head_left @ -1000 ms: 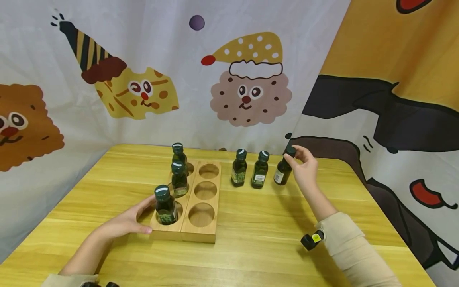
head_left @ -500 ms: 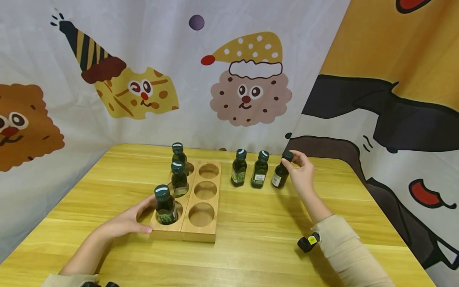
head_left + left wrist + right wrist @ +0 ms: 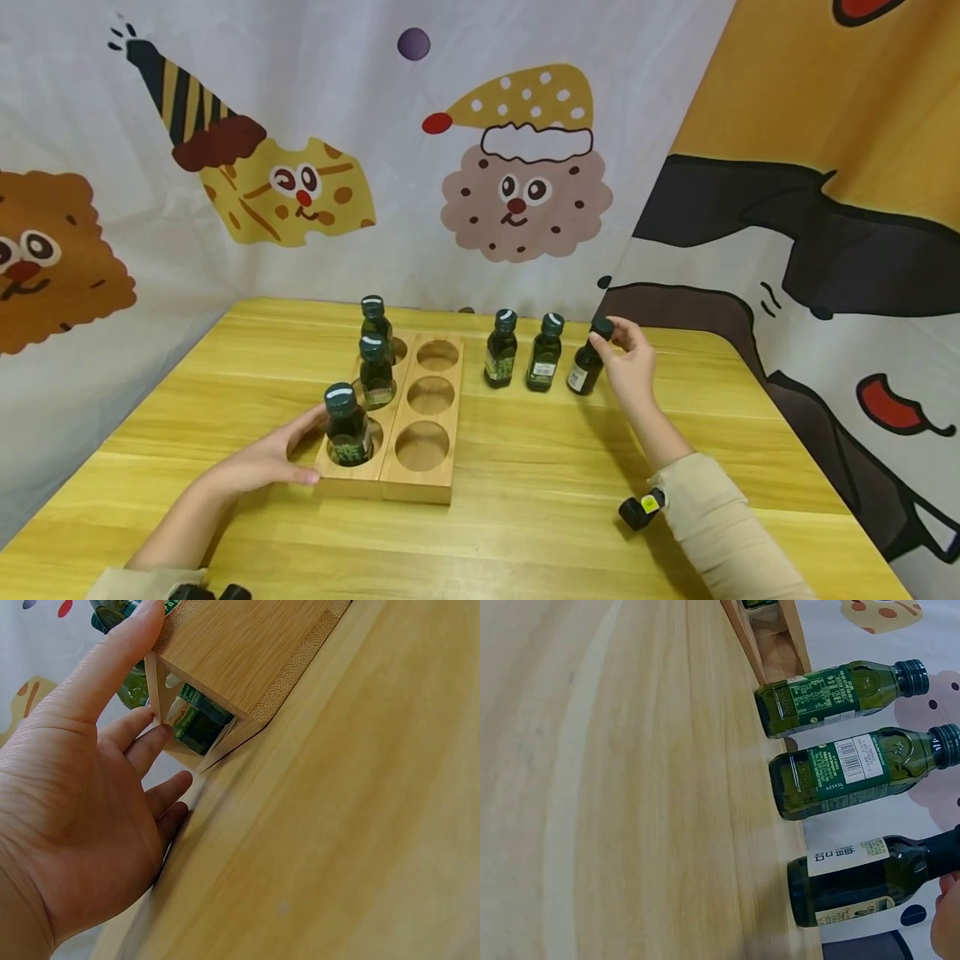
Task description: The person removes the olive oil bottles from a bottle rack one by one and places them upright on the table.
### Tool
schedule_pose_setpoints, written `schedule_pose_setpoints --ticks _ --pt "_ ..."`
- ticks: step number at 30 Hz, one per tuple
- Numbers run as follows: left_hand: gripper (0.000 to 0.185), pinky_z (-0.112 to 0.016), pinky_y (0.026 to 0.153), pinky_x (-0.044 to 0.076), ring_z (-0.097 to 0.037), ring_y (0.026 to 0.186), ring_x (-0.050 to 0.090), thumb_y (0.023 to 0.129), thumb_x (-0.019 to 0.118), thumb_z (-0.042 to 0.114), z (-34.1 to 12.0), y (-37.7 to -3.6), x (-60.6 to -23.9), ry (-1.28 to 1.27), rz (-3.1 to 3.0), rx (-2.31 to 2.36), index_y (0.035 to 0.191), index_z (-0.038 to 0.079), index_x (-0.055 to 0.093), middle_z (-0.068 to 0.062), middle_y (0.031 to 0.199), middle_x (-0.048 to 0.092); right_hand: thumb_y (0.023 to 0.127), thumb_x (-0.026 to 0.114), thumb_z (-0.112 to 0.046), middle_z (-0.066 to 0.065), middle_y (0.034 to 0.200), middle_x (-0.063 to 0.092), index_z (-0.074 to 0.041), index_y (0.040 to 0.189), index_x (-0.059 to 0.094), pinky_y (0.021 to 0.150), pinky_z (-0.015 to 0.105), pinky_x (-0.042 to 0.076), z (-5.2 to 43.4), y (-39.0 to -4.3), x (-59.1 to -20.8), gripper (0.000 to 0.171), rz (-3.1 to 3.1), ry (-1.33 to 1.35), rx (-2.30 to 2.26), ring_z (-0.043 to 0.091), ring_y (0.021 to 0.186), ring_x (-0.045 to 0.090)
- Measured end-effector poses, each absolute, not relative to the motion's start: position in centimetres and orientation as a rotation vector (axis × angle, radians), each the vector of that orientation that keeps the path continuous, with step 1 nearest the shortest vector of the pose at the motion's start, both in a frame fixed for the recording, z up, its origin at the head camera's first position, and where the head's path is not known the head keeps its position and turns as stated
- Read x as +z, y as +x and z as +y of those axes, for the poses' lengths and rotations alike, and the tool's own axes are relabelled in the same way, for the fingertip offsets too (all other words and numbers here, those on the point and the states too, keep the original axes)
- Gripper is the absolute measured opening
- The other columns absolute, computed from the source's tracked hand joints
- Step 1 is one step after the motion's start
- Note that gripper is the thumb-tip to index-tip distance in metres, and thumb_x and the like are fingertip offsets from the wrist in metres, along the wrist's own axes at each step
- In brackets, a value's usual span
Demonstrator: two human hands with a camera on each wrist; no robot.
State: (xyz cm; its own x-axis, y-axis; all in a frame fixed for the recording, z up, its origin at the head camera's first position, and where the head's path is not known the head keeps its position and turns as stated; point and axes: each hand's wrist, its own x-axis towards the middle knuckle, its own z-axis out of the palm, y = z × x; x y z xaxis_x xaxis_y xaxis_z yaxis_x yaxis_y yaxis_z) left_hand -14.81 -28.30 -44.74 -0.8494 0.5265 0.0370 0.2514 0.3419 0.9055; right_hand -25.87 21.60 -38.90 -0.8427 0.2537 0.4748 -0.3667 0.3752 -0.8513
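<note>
The dark green bottle (image 3: 586,367) stands on the wooden table (image 3: 525,500), the rightmost of three loose bottles, and it leans a little, with its cap toward the right hand (image 3: 632,360) and its foot toward the next bottle. The fingertips of this hand pinch the cap (image 3: 602,327) from the right side, so the hold is high and narrow. I think the step now is to lift this bottle away, and to do it well the pinch should close firmly around the cap before any pull, then go straight up, because the neighbour bottle (image 3: 543,353) is just beside the base on the left and a sideways drag could knock it. The third loose bottle (image 3: 500,349) is one place further to the left. Beyond these is the wooden rack (image 3: 420,467) with six round holes: three in its left column hold bottles, and the three in the column nearer to the grip are free. The right wrist is bent up, the forearm in a beige sleeve (image 3: 720,525) coming from below. The left hand (image 3: 258,467) lies with relaxed, almost straight fingers against the near left corner of the rack, its thumb along the front wall, bracing it and gripping nothing.
</note>
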Motion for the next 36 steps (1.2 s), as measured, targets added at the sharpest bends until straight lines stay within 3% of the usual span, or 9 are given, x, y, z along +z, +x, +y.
schedule_pose_setpoints --ticks 5,10,13,21,29,36 --pt "0.098 -0.072 0.099 0.010 -0.056 0.132 0.015 0.080 0.076 0.016 -28.3 -14.8 -44.8 0.704 2.356 1.507 0.149 -0.009 0.010 -0.037 0.147 0.021 0.086 0.073 -0.014 0.015 0.098 0.063 0.000 0.121 0.060 0.086 0.029 0.043 21.9 -26.4 -39.6 0.040 -2.125 0.073 1.465 0.014 0.090 0.055" --pt "0.099 -0.071 0.100 0.010 -0.057 0.132 0.015 0.080 0.076 0.016 -28.3 -14.9 -44.8 0.719 2.358 1.502 0.148 -0.010 0.010 -0.037 0.147 0.021 0.087 0.072 -0.022 0.015 0.116 0.059 -0.002 0.129 0.053 0.096 0.042 0.039 21.6 -26.0 -39.1 0.051 -2.140 0.051 1.456 0.025 0.107 0.052" --pt "0.099 -0.071 0.100 0.011 -0.056 0.132 0.015 0.080 0.076 0.016 -28.3 -14.9 -44.8 0.720 2.358 1.500 0.148 -0.010 0.010 -0.037 0.147 0.021 0.088 0.072 -0.025 0.016 0.123 0.055 -0.001 0.130 0.051 0.101 0.043 0.036 21.3 -25.6 -38.2 0.053 -2.099 0.061 1.459 0.026 0.114 0.048" --pt "0.098 -0.072 0.100 0.011 -0.056 0.132 0.016 0.080 0.076 0.017 -28.3 -14.8 -44.7 0.711 2.352 1.505 0.148 -0.010 0.010 -0.037 0.146 0.022 0.089 0.070 -0.019 0.013 0.126 0.055 -0.001 0.129 0.052 0.102 0.032 0.036 19.8 -24.1 -35.5 0.048 -1.971 0.126 1.522 0.023 0.117 0.050" --pt "0.098 -0.072 0.100 0.011 -0.057 0.132 0.015 0.081 0.075 0.017 -28.3 -14.8 -44.7 0.698 2.360 1.493 0.149 -0.009 0.010 -0.037 0.147 0.021 0.090 0.065 -0.001 0.024 0.124 0.054 0.009 0.128 0.050 0.103 0.044 0.034 16.0 -20.2 -32.0 0.042 -1.922 0.325 1.634 0.031 0.117 0.049" --pt "0.099 -0.071 0.100 0.010 -0.057 0.132 0.013 0.080 0.076 0.014 -28.3 -14.9 -44.8 0.678 2.362 1.489 0.149 -0.009 0.009 -0.037 0.147 0.020 0.089 0.064 0.002 0.018 0.122 0.056 0.006 0.129 0.050 0.102 0.040 0.036 13.5 -19.9 -33.3 0.043 -1.877 0.511 1.746 0.031 0.117 0.049"
